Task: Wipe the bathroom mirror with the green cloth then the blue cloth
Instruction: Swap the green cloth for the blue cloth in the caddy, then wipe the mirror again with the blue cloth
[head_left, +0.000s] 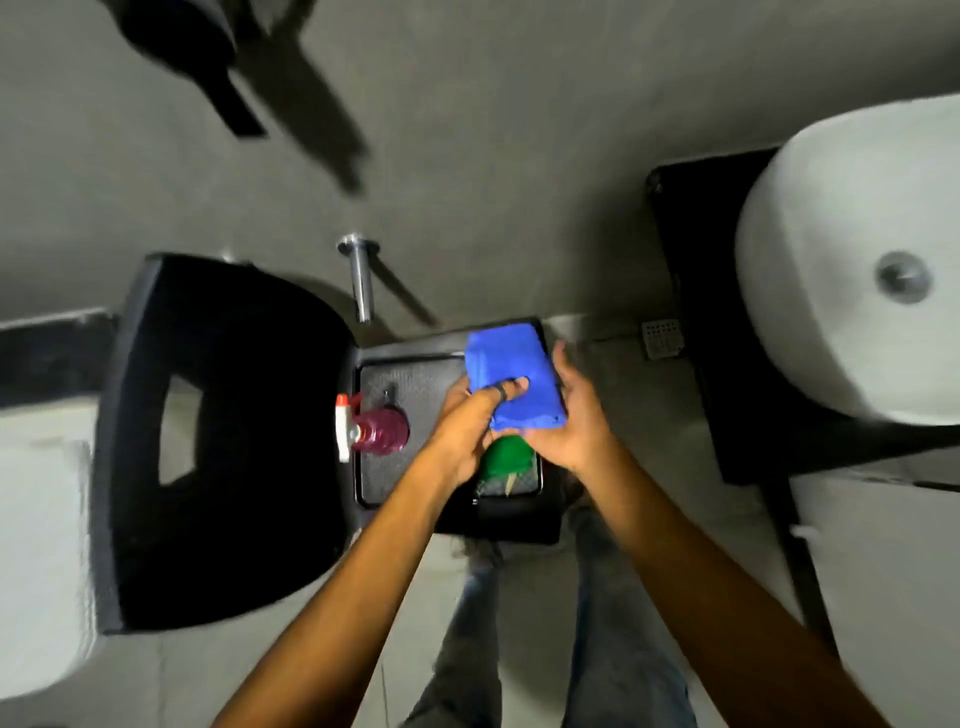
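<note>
Both hands grip the folded blue cloth (511, 379): left hand (467, 431) thumb on top, right hand (566, 426) cupped beneath. Green cloth (506, 457) lies below on the black tray (415, 374). Likely the blue-cloth step; next, carry it to the mirror, not in view.

Tray (415, 364) centre lies open — spray bottle (371, 428) crowds its left.

No text, label, brand or number can be read on anything in view
</note>
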